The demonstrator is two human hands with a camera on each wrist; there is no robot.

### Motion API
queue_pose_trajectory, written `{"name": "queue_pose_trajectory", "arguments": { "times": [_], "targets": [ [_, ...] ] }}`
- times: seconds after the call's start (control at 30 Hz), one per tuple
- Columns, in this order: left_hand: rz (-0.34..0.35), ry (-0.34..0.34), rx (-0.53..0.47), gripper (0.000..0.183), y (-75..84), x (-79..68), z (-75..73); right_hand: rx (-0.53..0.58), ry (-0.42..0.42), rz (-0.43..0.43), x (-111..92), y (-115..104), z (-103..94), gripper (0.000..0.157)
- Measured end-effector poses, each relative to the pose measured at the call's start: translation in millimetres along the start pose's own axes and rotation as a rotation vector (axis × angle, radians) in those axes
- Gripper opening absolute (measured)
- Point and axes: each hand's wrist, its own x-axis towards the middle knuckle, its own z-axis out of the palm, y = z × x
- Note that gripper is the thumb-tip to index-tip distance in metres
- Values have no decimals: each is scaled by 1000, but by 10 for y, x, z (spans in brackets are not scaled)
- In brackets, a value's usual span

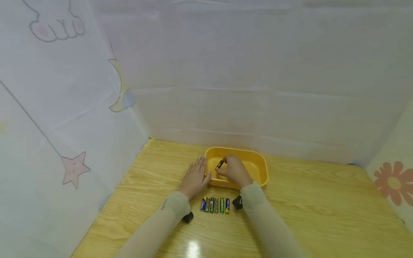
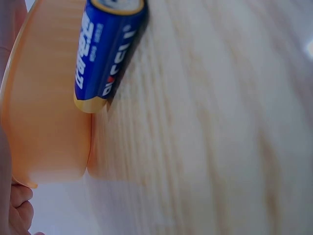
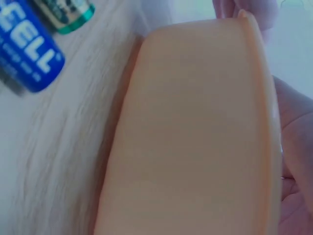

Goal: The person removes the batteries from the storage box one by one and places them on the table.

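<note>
A black battery (image 1: pixel 219 164) is pinched between the thumb and fingers of my right hand (image 1: pixel 236 172), which reaches over the front rim into a yellow-orange plastic tub (image 1: pixel 262 168). My left hand (image 1: pixel 194 179) rests against the tub's left end, fingers straight and thumb touching the rim. Several batteries stand side by side in a row in front of the tub, with a blue one (image 1: pixel 203 204) at the left end and another blue battery (image 1: pixel 227 206) at the right end. The tub wall hides most of the right hand in the right wrist view.
The tub stands on a wood-grain table (image 1: pixel 322 200), close to a pale cloth wall (image 1: pixel 226 71) behind it. A printed cloth (image 1: pixel 96 143) hangs along the left side, and another with a flower (image 1: pixel 394 182) hangs at the right.
</note>
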Motion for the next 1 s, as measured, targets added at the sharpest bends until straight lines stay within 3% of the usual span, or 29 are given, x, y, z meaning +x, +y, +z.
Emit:
{"name": "queue_pose_trajectory", "arguments": {
  "times": [0.4, 1.0],
  "targets": [
    [5, -3, -7, 66, -20, 5, 6, 8, 38, -47, -123, -10, -133, 49],
    [13, -8, 5, 68, -24, 13, -8, -89, 3, -99, -350, -88, -307, 48]
  ]
}}
